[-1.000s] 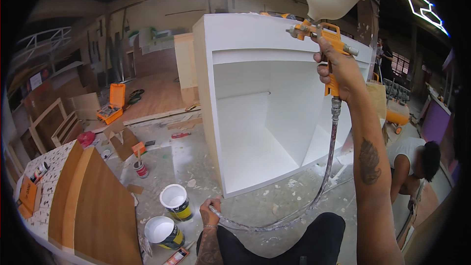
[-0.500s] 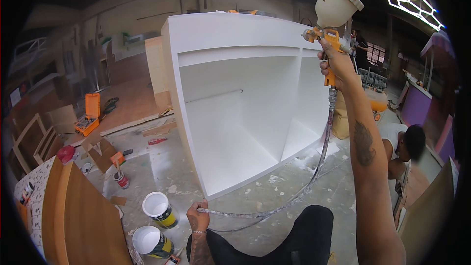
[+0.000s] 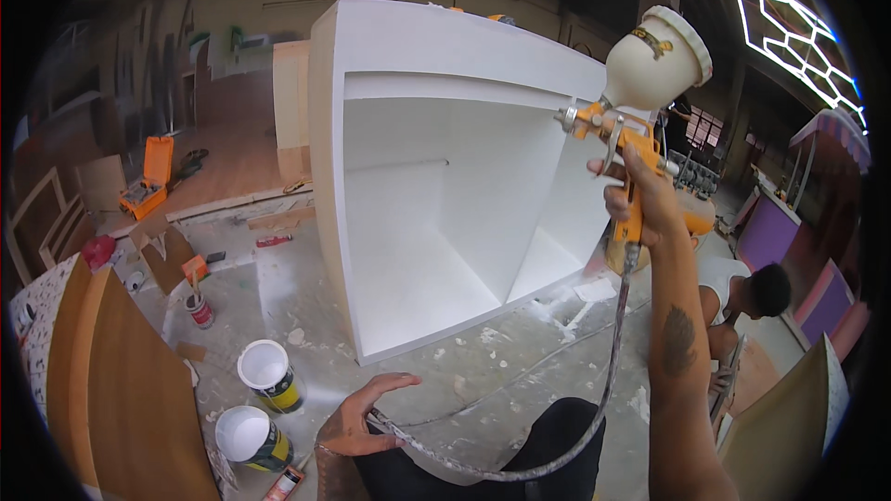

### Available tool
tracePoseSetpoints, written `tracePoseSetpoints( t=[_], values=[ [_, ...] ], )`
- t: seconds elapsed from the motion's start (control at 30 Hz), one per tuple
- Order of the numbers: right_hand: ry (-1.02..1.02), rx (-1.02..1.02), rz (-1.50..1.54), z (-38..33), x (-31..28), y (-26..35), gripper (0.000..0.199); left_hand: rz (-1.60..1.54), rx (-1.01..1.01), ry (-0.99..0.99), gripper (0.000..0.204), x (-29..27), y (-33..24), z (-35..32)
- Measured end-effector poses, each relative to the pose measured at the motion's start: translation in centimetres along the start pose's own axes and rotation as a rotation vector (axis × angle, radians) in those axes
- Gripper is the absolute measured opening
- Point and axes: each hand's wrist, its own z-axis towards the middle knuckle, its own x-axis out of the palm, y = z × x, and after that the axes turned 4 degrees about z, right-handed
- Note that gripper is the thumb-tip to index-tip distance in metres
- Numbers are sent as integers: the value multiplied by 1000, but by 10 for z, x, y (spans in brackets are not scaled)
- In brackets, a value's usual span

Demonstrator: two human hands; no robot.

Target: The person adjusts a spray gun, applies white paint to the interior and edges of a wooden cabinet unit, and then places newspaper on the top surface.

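Observation:
My right hand [image 3: 642, 187] is wrapped round the grip of an orange spray gun [image 3: 630, 215], a finger by its trigger. A cream-coloured paint cup [image 3: 652, 63] sits tilted on top of the gun. From the grip's base a paint-spotted air hose [image 3: 616, 339] curves down across my knees to my left hand [image 3: 360, 416]. That hand is open, thumb and fingers spread, with the hose lying against it between them. Ahead stands a white cabinet [image 3: 455, 54], its two open compartments facing me; the gun's nozzle is in front of its upper right part.
Two white-rimmed paint buckets [image 3: 290, 394] [image 3: 276, 453] stand at the lower left, near a brown wooden panel [image 3: 139, 390]. Beyond them are a small red can [image 3: 200, 312] and an orange toolbox [image 3: 148, 190]. At right, a person [image 3: 733, 301] crouches beside another panel [image 3: 789, 417].
My left hand has loosened from round the hose and spread its fingers. The spray gun has come lower and nearer, and the hose now bends more deeply. My view has shifted slightly.

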Motion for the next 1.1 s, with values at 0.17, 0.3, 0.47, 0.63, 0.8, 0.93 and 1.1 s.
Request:
tracePoseSetpoints(
  t=[0.17, 0.3, 0.47, 0.63, 0.8, 0.93, 1.1],
  values=[
    [126, 83, 72, -30, 18, -25, 53, -200, 205, 215, 73, -17, -1, 20],
    [129, 100, 117, -44, 54, -47, 56, -374, 209, -65, 51, -32, -27, 39],
    [156, 96, 260, -63, 76, -79, 57, -189, 238, -360, 41, -38, -75, 122],
    [149, 123, 295, -91, 106, -104, 56, -414, 365, -304, 50, -31, -94, 160],
    [185, 149, 241, -108, 115, -110, 77, -573, 359, -287, 53, -16, -83, 153],
    [184, 106, 158, -119, 126, -116, 76, -634, 247, -361, 51, -8, -78, 137],
    [185, 133, 135, -120, 127, -130, 77, -661, 283, -371, 53, -10, -66, 129]
  ],
)
